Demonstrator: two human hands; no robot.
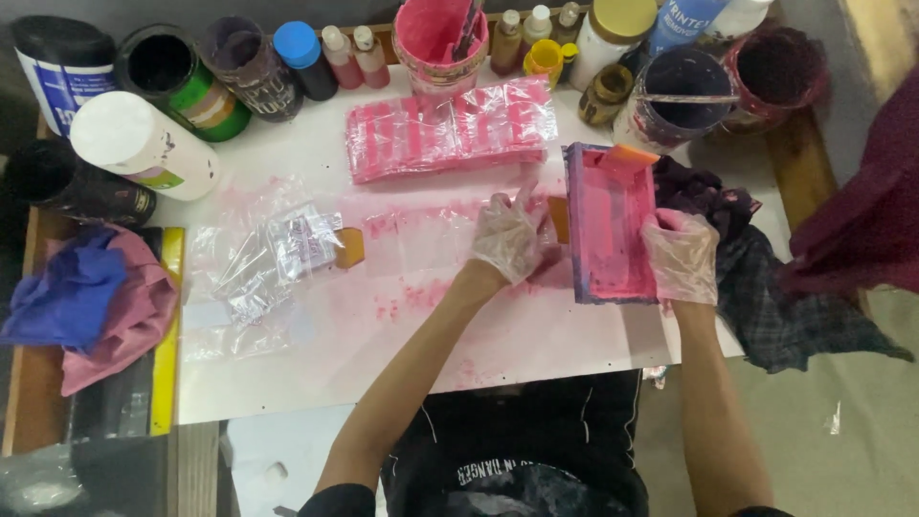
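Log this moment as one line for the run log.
left hand: gloved, on frame's left edge | right hand: gloved, gripping pink-inked screen frame | orange squeegee: on frame's far end | white table: pink-stained

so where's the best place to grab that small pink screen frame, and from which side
Probably by its two long side rails, one from each side. The pink screen frame is a narrow rectangle lying along the table, its recessed middle wet with pink ink, so the raised outer edges look the cleanest grip. The gloved right hand already sits on the right rail; the left hand is beside the left one.
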